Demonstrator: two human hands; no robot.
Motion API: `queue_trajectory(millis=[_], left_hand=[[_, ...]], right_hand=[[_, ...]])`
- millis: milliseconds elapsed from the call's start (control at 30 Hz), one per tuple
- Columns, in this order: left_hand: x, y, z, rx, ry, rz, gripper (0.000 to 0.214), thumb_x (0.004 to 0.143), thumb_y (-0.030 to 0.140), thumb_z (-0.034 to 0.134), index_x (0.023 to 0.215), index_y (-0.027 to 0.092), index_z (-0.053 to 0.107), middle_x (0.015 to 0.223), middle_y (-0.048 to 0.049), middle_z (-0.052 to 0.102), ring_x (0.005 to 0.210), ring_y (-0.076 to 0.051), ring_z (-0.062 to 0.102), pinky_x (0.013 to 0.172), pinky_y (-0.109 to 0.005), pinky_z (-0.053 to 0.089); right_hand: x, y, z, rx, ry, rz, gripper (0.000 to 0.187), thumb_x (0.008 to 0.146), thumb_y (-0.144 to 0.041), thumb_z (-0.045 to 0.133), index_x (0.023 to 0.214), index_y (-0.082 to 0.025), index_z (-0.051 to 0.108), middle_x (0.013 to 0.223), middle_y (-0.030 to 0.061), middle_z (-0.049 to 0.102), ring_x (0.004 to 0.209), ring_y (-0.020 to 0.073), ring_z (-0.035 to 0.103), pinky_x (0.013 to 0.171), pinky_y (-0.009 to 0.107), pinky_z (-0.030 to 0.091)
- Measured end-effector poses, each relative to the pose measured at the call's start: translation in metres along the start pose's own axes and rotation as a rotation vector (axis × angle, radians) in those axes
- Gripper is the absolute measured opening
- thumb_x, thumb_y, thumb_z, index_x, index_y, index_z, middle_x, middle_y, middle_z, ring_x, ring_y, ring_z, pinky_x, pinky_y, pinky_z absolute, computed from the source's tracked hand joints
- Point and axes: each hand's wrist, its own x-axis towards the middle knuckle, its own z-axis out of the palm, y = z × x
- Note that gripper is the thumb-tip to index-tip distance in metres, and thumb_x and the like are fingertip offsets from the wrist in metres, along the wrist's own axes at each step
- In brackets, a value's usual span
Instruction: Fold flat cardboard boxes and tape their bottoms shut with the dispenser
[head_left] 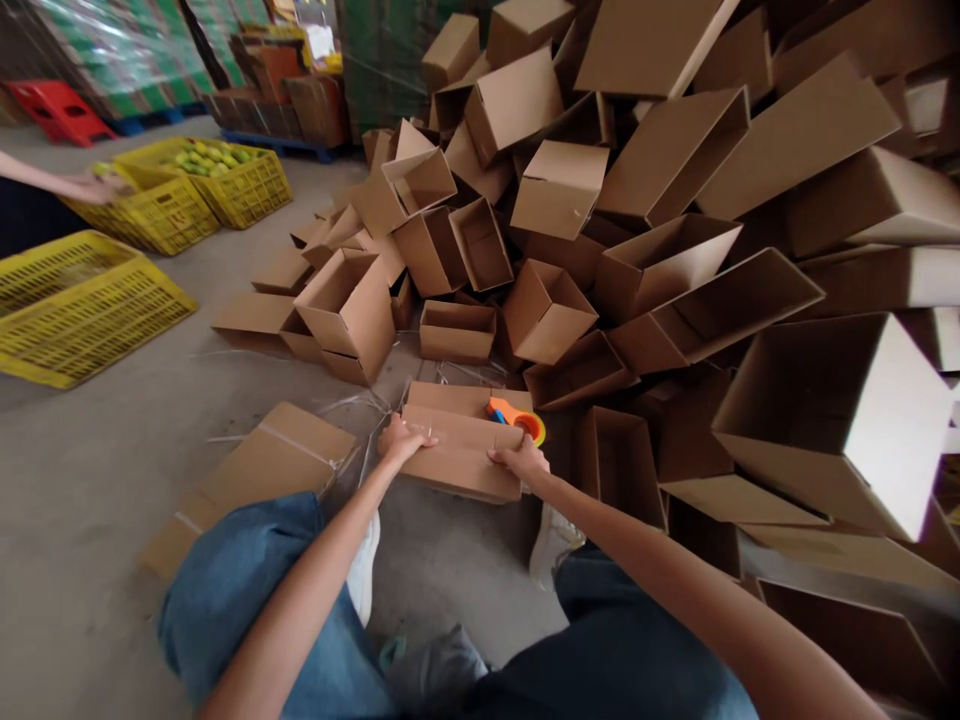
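Between my feet lies a cardboard box (461, 455), its long flaps folded over toward the middle. My left hand (403, 440) grips its left end, thumb on top. At the right end my right hand (523, 462) holds the box the same way, fingers wrapped over the edge. An orange tape dispenser (517, 418) with a yellow roll rests at the far right of the box, just beyond my right hand. The underside of the box and the fingertips beneath it are hidden.
A large heap of open cardboard boxes (555, 190) rises ahead and to the right. Flattened cardboard (259, 470) tied with strap lies at left. Yellow crates (97, 310) stand further left, one with green fruit (206, 158); another person's hand (105, 187) reaches over one. A red stool (60, 110) is behind.
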Motion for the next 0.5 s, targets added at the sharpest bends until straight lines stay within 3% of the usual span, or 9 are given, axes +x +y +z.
queue_trajectory(millis=[100, 300, 400, 500], left_hand=[[-0.005, 0.002, -0.009, 0.034, 0.004, 0.026, 0.081, 0.036, 0.043, 0.096, 0.104, 0.021, 0.058, 0.126, -0.0204, 0.068, 0.12, -0.039, 0.062, 0.095, -0.041, 0.046], [-0.004, -0.015, -0.021, -0.201, -0.154, 0.17, 0.053, 0.055, 0.034, 0.091, 0.101, 0.019, 0.069, 0.116, -0.0122, 0.075, 0.106, -0.029, 0.07, 0.086, -0.031, 0.053], [-0.005, -0.02, -0.016, -0.203, -0.112, 0.187, 0.045, 0.058, 0.03, 0.089, 0.098, 0.018, 0.072, 0.111, -0.0107, 0.077, 0.102, -0.028, 0.071, 0.084, -0.03, 0.054], [-0.005, -0.021, -0.009, -0.175, -0.077, 0.169, 0.04, 0.06, 0.028, 0.088, 0.095, 0.017, 0.074, 0.108, -0.0113, 0.077, 0.099, -0.028, 0.072, 0.082, -0.031, 0.053]], right_hand=[[-0.001, 0.008, -0.001, 0.045, -0.017, -0.06, 0.069, 0.073, -0.056, 0.072, 0.128, -0.019, 0.049, 0.12, 0.0138, 0.065, 0.114, 0.032, 0.063, 0.09, 0.038, 0.049], [-0.003, 0.023, 0.001, 0.123, -0.017, -0.151, 0.066, 0.076, -0.052, 0.072, 0.128, -0.016, 0.054, 0.116, 0.013, 0.068, 0.114, 0.031, 0.062, 0.094, 0.037, 0.047], [0.001, 0.028, 0.003, 0.164, -0.026, -0.185, 0.061, 0.077, -0.048, 0.072, 0.127, -0.015, 0.057, 0.116, 0.0121, 0.069, 0.113, 0.0303, 0.063, 0.093, 0.037, 0.048], [0.006, 0.032, 0.005, 0.209, -0.063, -0.231, 0.045, 0.079, -0.04, 0.071, 0.117, -0.017, 0.066, 0.112, 0.0077, 0.071, 0.109, 0.0261, 0.065, 0.091, 0.033, 0.05]])
